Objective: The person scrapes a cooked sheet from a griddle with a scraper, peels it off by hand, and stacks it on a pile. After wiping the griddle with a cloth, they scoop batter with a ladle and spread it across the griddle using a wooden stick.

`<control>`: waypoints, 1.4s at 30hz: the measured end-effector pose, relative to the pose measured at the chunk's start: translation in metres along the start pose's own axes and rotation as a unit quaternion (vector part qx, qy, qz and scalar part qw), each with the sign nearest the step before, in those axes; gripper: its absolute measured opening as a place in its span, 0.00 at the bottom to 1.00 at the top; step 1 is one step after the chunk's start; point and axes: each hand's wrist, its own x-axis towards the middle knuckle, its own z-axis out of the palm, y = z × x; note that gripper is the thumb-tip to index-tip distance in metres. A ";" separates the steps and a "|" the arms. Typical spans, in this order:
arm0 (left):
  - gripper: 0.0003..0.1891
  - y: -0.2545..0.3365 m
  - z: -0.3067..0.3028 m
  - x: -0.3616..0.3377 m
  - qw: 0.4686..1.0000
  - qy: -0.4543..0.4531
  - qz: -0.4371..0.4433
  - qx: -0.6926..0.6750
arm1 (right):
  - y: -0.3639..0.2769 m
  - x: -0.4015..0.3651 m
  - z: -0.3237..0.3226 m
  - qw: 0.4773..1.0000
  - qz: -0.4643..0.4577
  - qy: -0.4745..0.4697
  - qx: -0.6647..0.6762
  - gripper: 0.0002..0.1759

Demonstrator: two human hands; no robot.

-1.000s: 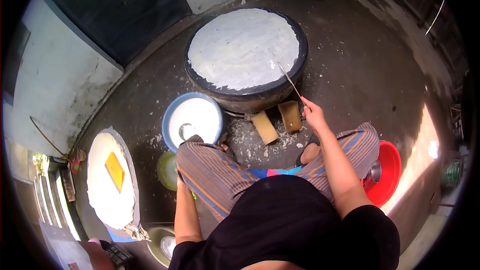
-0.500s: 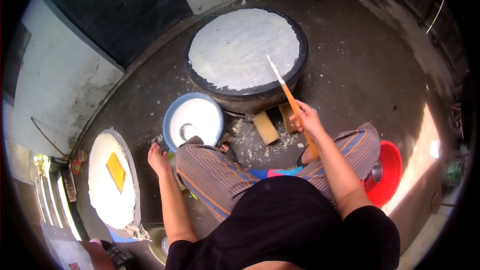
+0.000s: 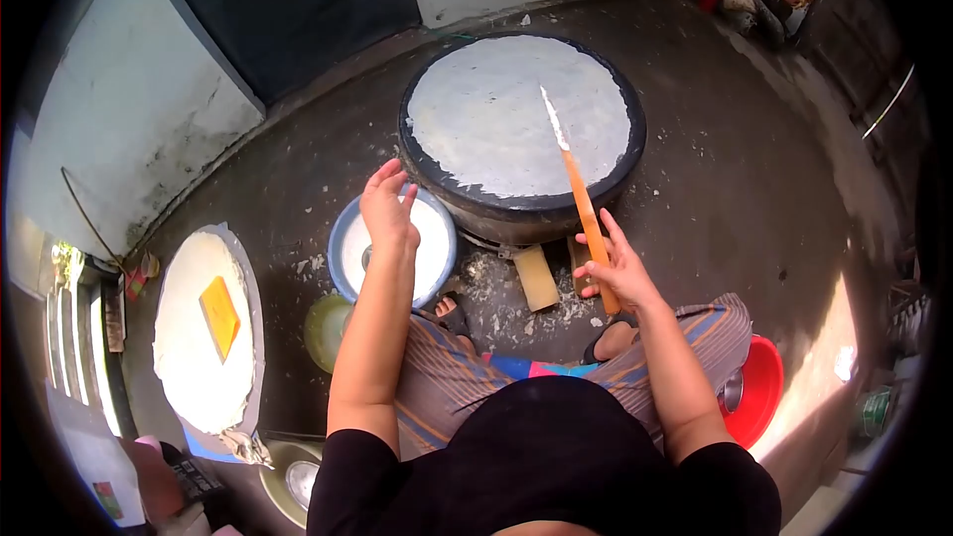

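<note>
My right hand (image 3: 625,270) holds a long flat wooden spatula (image 3: 583,201) low on its shaft, some fingers stretched out. The white-coated tip of the spatula reaches over a thin white batter sheet (image 3: 486,104) that covers a big round black griddle (image 3: 422,161). My left hand (image 3: 387,206) is raised and empty, fingers apart, above the blue basin (image 3: 335,256) of white batter (image 3: 427,253). In the basin, a metal rim is partly hidden behind my left forearm.
To the left lies a stack of pale round sheets (image 3: 189,337) with a yellow block (image 3: 219,318) on top. A green bowl (image 3: 323,333) stands near my left arm, a red basin (image 3: 764,392) at the right. Two blocks, one pale (image 3: 536,280), lie before the griddle.
My left hand has lifted forward from beside my knee to above the blue basin. My right hand's fingers have loosened and spread around the spatula. The view has shifted.
</note>
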 end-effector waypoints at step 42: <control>0.12 -0.021 0.026 0.021 0.976 -0.085 -0.198 -0.003 | 0.005 0.268 0.030 0.848 -0.176 0.041 -0.499 0.19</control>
